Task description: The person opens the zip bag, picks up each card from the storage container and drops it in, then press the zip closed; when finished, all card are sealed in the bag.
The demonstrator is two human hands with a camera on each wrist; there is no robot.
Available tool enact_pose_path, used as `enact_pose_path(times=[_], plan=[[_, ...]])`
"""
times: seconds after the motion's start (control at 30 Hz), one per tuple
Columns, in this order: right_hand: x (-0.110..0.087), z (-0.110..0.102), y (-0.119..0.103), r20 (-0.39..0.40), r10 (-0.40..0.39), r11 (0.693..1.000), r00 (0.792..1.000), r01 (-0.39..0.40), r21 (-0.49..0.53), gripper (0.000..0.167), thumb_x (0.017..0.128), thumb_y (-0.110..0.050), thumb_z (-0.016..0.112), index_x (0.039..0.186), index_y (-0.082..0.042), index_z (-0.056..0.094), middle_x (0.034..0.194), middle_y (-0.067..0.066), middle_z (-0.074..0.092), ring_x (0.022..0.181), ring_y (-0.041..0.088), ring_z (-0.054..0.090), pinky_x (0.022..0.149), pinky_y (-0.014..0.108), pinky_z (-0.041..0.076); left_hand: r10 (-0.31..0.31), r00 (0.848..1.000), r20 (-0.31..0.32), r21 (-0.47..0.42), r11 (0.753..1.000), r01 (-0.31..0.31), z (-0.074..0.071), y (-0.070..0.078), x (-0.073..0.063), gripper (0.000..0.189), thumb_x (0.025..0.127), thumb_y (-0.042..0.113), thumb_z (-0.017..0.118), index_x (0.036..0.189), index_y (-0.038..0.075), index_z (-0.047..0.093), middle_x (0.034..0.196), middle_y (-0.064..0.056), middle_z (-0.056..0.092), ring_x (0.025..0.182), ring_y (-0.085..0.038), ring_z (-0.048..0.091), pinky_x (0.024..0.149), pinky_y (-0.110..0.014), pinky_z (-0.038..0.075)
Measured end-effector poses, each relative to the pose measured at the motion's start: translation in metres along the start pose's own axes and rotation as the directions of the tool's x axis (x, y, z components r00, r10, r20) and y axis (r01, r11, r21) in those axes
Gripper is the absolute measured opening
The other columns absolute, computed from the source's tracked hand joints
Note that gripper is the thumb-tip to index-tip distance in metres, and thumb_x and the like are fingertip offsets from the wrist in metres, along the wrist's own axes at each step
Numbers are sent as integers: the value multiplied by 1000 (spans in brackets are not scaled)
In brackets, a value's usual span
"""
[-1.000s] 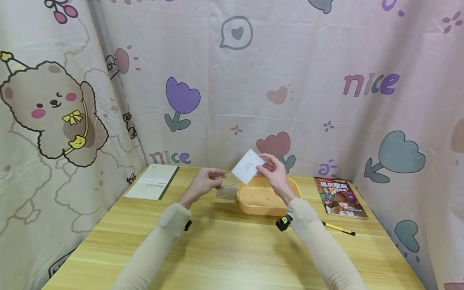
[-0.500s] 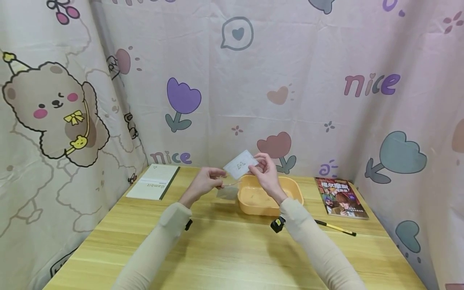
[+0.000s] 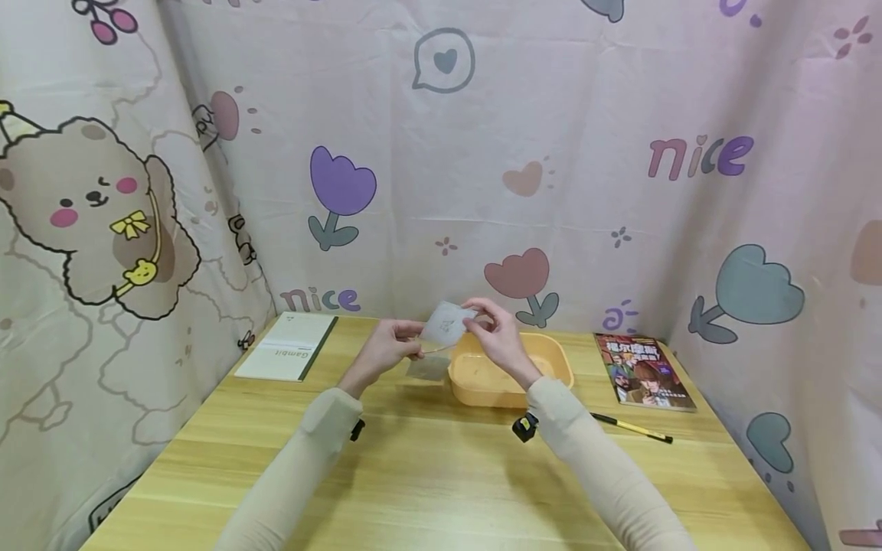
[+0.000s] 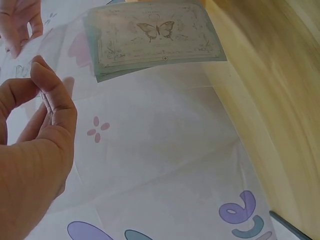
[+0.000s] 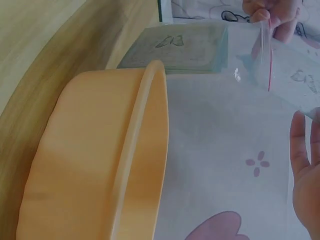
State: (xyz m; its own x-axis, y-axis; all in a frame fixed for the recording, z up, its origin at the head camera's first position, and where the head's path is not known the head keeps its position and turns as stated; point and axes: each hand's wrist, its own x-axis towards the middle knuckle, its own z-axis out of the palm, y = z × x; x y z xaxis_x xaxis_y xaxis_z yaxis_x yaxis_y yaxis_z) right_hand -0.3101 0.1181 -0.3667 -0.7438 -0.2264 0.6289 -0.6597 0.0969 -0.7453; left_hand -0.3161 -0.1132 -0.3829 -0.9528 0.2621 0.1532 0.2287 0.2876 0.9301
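My left hand pinches the edge of a clear zip bag near its mouth, where a red zip line shows in the right wrist view. A stack of pale green cards with a butterfly print sits low in the bag, the bag hanging just left of the orange basin. My right hand holds a pale card with a small drawing by its right edge, tilted over the bag's mouth. Part of this card passes behind or into the bag's opening in the right wrist view; which one, I cannot tell.
An orange plastic basin stands below and right of the hands. A white-and-green notebook lies at the back left. To the right are a magazine and a yellow-black pen. A patterned curtain hangs behind the table.
My right hand has moved left and slightly down, bringing the card to the bag's mouth and changing its tilt. The left hand has stayed nearly in place with the bag.
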Motion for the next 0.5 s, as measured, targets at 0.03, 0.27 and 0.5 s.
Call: enact_pose_path(times=[0.03,0.27,0.5], plan=[[-1,1,-2,9,-8,1000,1000,8,-18,25,89,10,62,114,8,61,108,27,61,89,40,64,76,41,61,2,1000,1,0,1000,-2,0,0,0,40,84,-6,61,124,-5,63,106,-20,71,69,-15,67,71,-33,62],[-3,8,-6,21,-24,996,999,25,-89,23,88,11,62,111,7,63,107,28,63,88,44,67,76,48,61,6,1000,-4,-11,1000,-6,0,1,1,39,85,-7,60,124,-5,63,113,-22,70,71,-15,67,72,-30,61],[-6,12,-1,26,-96,984,995,99,-151,20,85,13,65,104,8,64,102,23,65,92,41,64,77,45,60,16,1000,10,-4,1000,-16,0,1,1,37,86,-5,62,123,-5,64,113,-21,70,72,-15,66,72,-30,61]])
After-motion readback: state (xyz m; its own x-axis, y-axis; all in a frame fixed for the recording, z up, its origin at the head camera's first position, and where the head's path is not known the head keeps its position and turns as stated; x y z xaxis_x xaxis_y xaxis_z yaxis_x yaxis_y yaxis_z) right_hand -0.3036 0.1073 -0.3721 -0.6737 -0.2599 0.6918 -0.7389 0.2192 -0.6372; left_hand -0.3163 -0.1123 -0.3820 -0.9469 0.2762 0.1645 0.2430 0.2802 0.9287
